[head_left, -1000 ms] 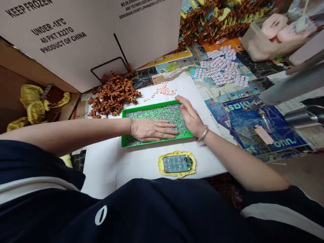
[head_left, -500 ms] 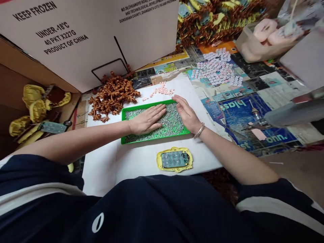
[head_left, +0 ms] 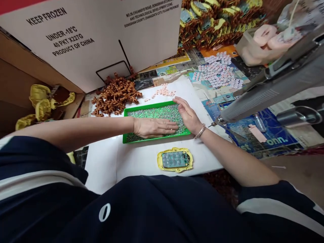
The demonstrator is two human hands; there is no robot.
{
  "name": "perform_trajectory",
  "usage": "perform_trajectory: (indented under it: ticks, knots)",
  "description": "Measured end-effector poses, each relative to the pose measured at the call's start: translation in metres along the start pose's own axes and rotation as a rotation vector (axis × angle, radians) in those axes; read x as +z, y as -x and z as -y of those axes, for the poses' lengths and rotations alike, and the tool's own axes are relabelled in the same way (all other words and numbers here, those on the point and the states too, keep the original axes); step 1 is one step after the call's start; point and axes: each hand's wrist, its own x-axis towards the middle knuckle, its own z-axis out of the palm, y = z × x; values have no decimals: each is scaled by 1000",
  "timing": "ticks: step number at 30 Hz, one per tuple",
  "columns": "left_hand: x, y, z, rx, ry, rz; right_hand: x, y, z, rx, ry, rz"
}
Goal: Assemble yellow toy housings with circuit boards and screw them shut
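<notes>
A green tray point(head_left: 125, 139) filled with several small silver screws lies on a white sheet point(head_left: 141, 158). My left hand point(head_left: 154, 127) lies flat and open on the screws near the tray's front edge, fingers pointing right. My right hand point(head_left: 186, 114), with a bracelet at the wrist, rests open on the tray's right end, fingers stretched over the screws. In front of the tray sits a yellow casing point(head_left: 175, 159) with a circuit board in it.
A pile of brown rubber parts point(head_left: 115, 96) and a few pink pieces point(head_left: 163, 91) lie behind the tray. A large cardboard box point(head_left: 83, 37) stands at the back left. White-pink small parts point(head_left: 220, 70) spread at the right. A grey machine arm point(head_left: 273, 87) juts in from the right.
My left hand has slid from the tray's middle back toward its front edge, fingers now pointing right. My right hand stays at the tray's right end.
</notes>
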Motion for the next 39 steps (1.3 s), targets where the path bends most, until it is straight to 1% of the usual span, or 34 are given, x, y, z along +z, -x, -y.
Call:
perform_trajectory:
  ticks: [3, 5, 6, 8, 11, 13, 15, 16, 18, 20, 24, 26, 27, 29, 31, 33, 35, 36, 39]
  knots:
    - [-4, 24, -5, 26, 43, 117, -1, 1, 1, 7, 1, 18]
    - [-5, 28, -5, -1, 73, 162, -1, 1, 1, 10, 0, 27]
    - [-5, 26, -3, -15, 83, 167, -1, 1, 1, 9, 1, 29]
    - [-4, 15, 0, -21, 89, 142, -2, 2, 1, 9, 3, 32]
    - [-2, -10, 5, 13, 59, 59, -2, 3, 2, 20, 3, 40]
    - [0, -23, 9, 6, 17, 4, -3, 3, 2, 27, 3, 45]
    - [2, -29, 12, -53, -34, -47, -4, 4, 2, 27, 3, 44]
    - [4, -29, 13, -107, -61, -76, -4, 3, 2, 24, 4, 44]
    - [7, -22, 13, -247, -112, -139, -5, 3, 2, 15, 7, 43]
    - [11, -7, 11, -378, -152, -181, -5, 3, 2, 11, 9, 44]
    - [21, 26, -1, -524, -177, -173, -3, 1, 2, 20, 10, 44]
    - [26, 32, -5, -577, -173, -181, -1, 1, 2, 17, 11, 50]
    - [28, 30, -6, -587, -167, -192, 0, 0, 2, 14, 12, 53]
    - [30, 17, -5, -568, -155, -233, 1, 0, 3, 9, 10, 51]
    - [29, -4, -3, -500, -140, -270, 1, 1, 4, 6, 6, 45]
    - [24, -22, -1, -408, -114, -266, 1, 1, 4, 8, 2, 49]
    - [16, -30, -1, -293, -63, -204, 1, 1, 4, 13, -1, 59]
    - [11, -30, -1, -226, -30, -153, 1, 1, 4, 16, -3, 62]
    - [-4, -11, -3, -35, 65, 53, 0, 1, 4, 20, -3, 55]
